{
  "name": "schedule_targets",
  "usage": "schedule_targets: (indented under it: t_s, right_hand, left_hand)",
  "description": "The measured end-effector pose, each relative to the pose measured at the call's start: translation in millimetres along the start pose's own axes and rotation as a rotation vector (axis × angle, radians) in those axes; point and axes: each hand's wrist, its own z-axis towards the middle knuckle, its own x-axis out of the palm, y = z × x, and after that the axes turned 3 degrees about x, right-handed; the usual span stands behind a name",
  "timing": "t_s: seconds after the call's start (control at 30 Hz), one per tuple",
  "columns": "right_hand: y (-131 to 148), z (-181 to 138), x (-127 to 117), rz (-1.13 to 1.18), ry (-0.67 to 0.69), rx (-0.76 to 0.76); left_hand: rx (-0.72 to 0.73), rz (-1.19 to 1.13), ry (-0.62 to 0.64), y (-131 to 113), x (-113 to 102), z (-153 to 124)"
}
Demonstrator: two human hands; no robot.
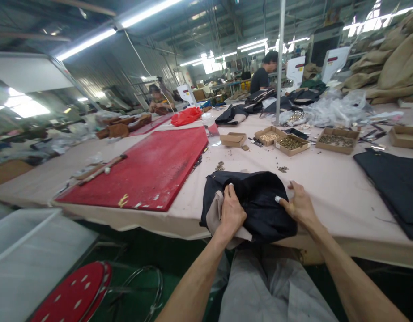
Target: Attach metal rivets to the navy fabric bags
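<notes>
A black fabric piece that looks like a bag [265, 208], with a beige inner layer [213, 212], lies at the table's near edge, its mouth spread toward me. My left hand [232, 211] is closed on the fabric at the left of the mouth, with a white covering on a fingertip. At the right side, my right hand [300, 205] has thumb and fingers apart. Its white-tipped thumb rests against the black fabric, and the fingers are outside the edge. Small metal rings [219, 166] and more loose hardware [283, 169] lie just beyond the bag.
Left is a red board [149, 163] with a hammer [104, 169]. Small boxes of metal parts [292, 144] and a clear bottle [211, 129] stand behind. Black pieces [394, 183] lie right. A red stool [72, 293] stands below left. A co-worker [260, 79] is farther back.
</notes>
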Motion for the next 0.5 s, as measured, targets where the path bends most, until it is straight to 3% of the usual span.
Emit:
schedule_targets:
  t_s: [0.13,0.2,0.37,0.5]
  right_hand:
    - [10,33,10,-0.167,0.201,0.001]
    - [18,40,11,-0.223,0.227,-0.003]
    - [43,39,6,-0.23,0.07,-0.136]
    - [68,36,-2,-0.212,-0.045,-0.224]
  left_hand:
    - [-0.022,0.159,-0.122,-17,-19,17]
    - [-0.02,0.233,-0.153,-20,-31,28]
    - [-0.107,0.35,-0.111,-11,-54,47]
    - [-0.108,0.402,0.102,-10,-72,52]
